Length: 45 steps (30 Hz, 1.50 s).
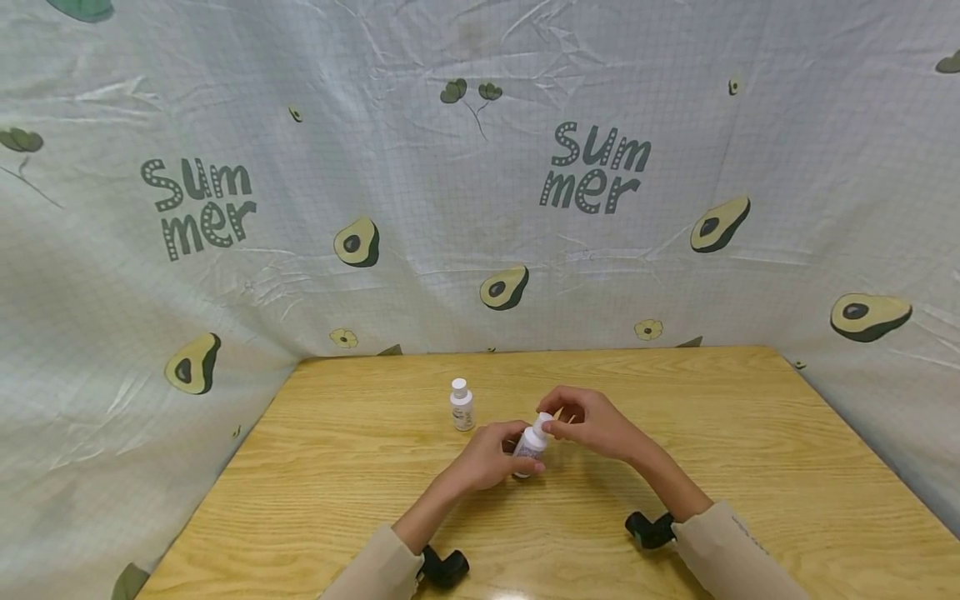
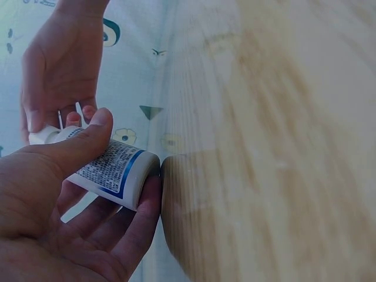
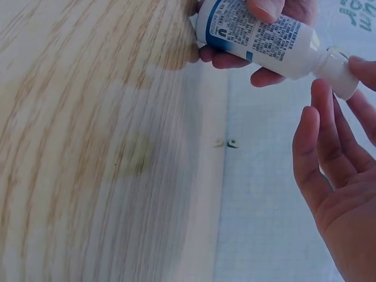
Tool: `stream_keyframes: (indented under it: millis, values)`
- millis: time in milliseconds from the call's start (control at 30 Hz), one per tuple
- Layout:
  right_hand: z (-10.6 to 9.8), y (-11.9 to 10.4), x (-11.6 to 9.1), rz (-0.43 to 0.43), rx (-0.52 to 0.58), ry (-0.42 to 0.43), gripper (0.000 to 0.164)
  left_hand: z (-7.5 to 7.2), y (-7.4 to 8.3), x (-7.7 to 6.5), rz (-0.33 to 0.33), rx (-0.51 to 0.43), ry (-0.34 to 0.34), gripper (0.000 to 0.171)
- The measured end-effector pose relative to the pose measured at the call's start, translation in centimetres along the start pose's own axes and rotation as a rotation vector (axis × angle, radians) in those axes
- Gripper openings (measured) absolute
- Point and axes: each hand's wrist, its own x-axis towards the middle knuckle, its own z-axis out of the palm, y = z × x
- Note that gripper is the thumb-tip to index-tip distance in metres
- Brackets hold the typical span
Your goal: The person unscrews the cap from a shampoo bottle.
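My left hand [image 1: 486, 458] grips a small white bottle [image 1: 531, 444] round its body, and the bottle leans to the right just over the table. Its label, with dense print and a blue border, shows between thumb and fingers in the left wrist view. On the white cap [image 3: 338, 75] the thumb and fingertips of my right hand [image 1: 597, 425] pinch from the top end. The cap sits on the bottle's neck; how tightly is not visible. A second white bottle [image 1: 462, 410] with a white cap stands upright behind my left hand, touched by neither hand.
A wooden table [image 1: 315, 467] lies under both hands. Behind it and along its sides hangs a pale cloth [image 1: 420, 183] printed with avocados and lettering. Black devices [image 1: 446, 569] are worn at both wrists, near the beige sleeves [image 1: 738, 550].
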Motion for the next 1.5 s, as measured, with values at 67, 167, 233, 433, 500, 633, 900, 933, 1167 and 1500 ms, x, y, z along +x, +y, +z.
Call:
stream_keyframes:
  millis: [67, 167, 233, 433, 500, 633, 900, 933, 1167, 1500]
  values:
    - [-0.06, -0.09, -0.04, -0.011, 0.018, -0.013, 0.022, 0.04, -0.01, 0.01, -0.003, 0.004, 0.005, 0.032]
    - [-0.17, -0.22, -0.09, -0.025, 0.034, -0.026, 0.023, 0.09, 0.02, 0.03, -0.012, 0.002, 0.008, 0.032]
    - [-0.21, -0.3, -0.09, -0.03, 0.04, -0.031, 0.023, 0.09, 0.01, 0.06, -0.009, 0.003, 0.009, 0.032]
    - [-0.13, -0.24, -0.06, -0.015, 0.026, -0.016, 0.027, 0.04, 0.02, -0.01, 0.002, 0.011, 0.003, 0.03]
    - [-0.07, -0.13, -0.06, 0.001, 0.015, -0.008, 0.025, 0.06, 0.03, -0.04, 0.002, 0.01, 0.0, 0.029]
    - [0.07, 0.12, -0.02, 0.022, -0.001, 0.002, 0.023, 0.1, 0.02, -0.12, 0.007, 0.006, 0.0, 0.029]
    - [0.11, 0.09, -0.09, -0.005, 0.014, -0.018, 0.023, 0.09, 0.03, -0.16, 0.01, 0.011, 0.001, 0.029]
    - [0.1, 0.08, -0.11, -0.017, 0.017, -0.021, 0.023, 0.08, 0.02, -0.16, 0.009, 0.012, 0.002, 0.03]
    - [0.12, -0.11, -0.15, -0.048, 0.041, -0.03, 0.024, 0.13, -0.07, -0.04, 0.017, 0.028, 0.013, 0.029]
    - [0.18, -0.09, -0.19, 0.054, -0.011, 0.013, 0.026, 0.09, -0.11, -0.06, 0.017, 0.029, 0.012, 0.029]
